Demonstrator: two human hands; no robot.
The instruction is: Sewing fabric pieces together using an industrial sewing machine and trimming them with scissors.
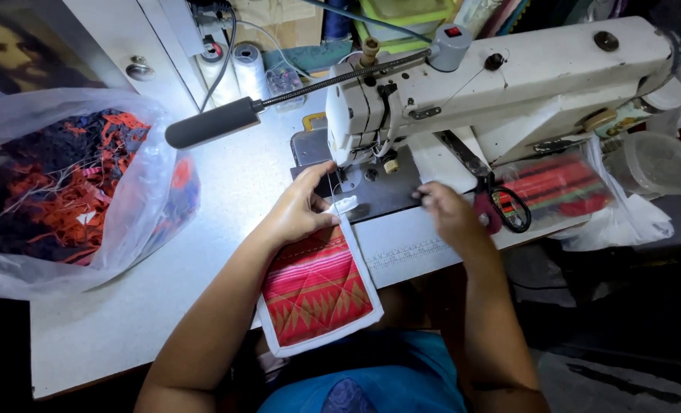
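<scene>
At nine o'clock a clear plastic bag (138, 206) of red and dark fabric scraps lies on the white tabletop (103, 321). Two thread spools (237, 69) stand at eleven o'clock. Toward three o'clock, red-handled scissors (501, 206) lie just beside a clear bag of red striped pieces (558, 183), near a clear plastic jar (654, 162).

Bare forearms, a blue top with a dark print

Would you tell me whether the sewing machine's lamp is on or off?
On: the lamp throws bright white light across the table beside the left hand.
</scene>
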